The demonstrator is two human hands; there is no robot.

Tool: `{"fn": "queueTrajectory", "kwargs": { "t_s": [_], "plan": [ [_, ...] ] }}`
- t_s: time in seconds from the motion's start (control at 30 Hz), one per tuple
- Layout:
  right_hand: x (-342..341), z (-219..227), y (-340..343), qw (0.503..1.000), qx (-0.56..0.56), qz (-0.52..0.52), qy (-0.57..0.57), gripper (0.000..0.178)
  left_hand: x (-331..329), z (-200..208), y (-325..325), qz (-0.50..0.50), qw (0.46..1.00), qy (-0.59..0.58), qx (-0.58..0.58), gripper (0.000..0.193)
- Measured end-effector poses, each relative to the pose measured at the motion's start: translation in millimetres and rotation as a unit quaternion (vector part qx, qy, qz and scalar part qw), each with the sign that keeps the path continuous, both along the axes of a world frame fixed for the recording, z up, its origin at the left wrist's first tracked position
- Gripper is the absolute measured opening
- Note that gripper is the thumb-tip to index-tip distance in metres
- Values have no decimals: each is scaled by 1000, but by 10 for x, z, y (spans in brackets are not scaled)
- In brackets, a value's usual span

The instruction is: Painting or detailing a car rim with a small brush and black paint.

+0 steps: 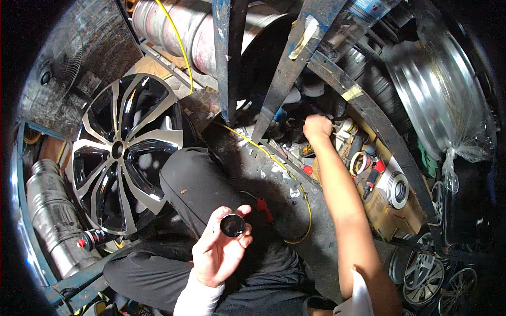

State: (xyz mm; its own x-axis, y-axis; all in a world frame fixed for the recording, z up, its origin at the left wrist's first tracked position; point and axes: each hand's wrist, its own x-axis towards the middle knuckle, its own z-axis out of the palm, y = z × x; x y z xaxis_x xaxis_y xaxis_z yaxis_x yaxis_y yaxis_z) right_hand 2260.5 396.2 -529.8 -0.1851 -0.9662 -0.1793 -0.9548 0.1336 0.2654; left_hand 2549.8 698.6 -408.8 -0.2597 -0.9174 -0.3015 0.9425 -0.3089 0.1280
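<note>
Round black cap held low, other hand far forward among the clutter

The left hand (pixel 219 253) pinches a small round black cap (pixel 232 225) between thumb and fingertips, its open face up, over the lap; the right hand (pixel 317 128) reaches well ahead into the cardboard tray (pixel 392 218), fingers curled, grip unclear; the alloy wheel (pixel 124 152) lies to the left.

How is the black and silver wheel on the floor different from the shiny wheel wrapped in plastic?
The black and silver alloy wheel is bare, while the chrome wheel rim is covered in a clear plastic bag tied at the bottom. The alloy wheel faces the camera, showing its spokes and hub; the chrome rim shows mostly its smooth barrel. The alloy wheel is two-toned; the chrome rim is all mirror-bright. Both are round metal car wheels without tyres.
</note>
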Motion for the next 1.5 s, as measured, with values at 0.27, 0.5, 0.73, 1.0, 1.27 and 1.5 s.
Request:
{"fn": "queueTrajectory", "kwargs": {
  "t_s": [0.27, 0.5, 0.73, 1.0, 1.27, 1.5],
  "plan": [
    [107, 769, 1048, 916, -142, 101, -361, 33, 75, -55, -17, 0, 1000, 10, 0, 30],
    [820, 598, 2557, 827, 127, 124, -533, 28, 179, -93, 71, 3, 999, 38, -4, 34],
    [735, 1285, 2403, 786, -146, 192, -569, 38, 204, -85, 147, 23, 1000, 3, -5, 34],
    [888, 2204, 2418, 697, -78, 222, -678, 94, -14, -136, 13, -9, 995, 90, -42, 40],
    [986, 2369, 2349, 709, -67, 218, -667, 14, -184, -101, -98, -24, 994, 104, -33, 42],
    [1048, 2325, 2346, 736, -71, 214, -638, 25, -221, -76, -125, -29, 994, 99, -49, 42]
  ]
}}
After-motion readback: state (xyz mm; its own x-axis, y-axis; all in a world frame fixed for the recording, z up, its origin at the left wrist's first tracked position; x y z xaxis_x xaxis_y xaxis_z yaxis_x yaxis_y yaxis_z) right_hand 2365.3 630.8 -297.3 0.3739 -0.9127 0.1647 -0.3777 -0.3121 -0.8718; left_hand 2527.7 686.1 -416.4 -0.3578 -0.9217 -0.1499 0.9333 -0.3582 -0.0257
